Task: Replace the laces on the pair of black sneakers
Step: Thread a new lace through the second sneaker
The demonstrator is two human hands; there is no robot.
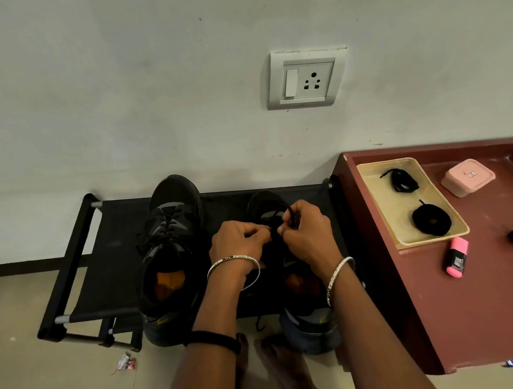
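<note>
Fiddling with the black sneaker (270, 206) at the right end of the black shoe rack (115, 229), we've got both hands bunched together over its tongue. Our right hand (306, 236) pinches a loop of black lace (291, 213) that pokes up between the fingers, and our left hand (238, 239) has its fingertips curled onto the same lace. The other sneaker (170, 236) sits mid-rack, laced up. Just right of the rack, a maroon table (485, 302) carries a beige tray (388, 211) with a lace bundle (402, 181) and a coiled lace (431, 219), plus a pink highlighter (456, 257).
</note>
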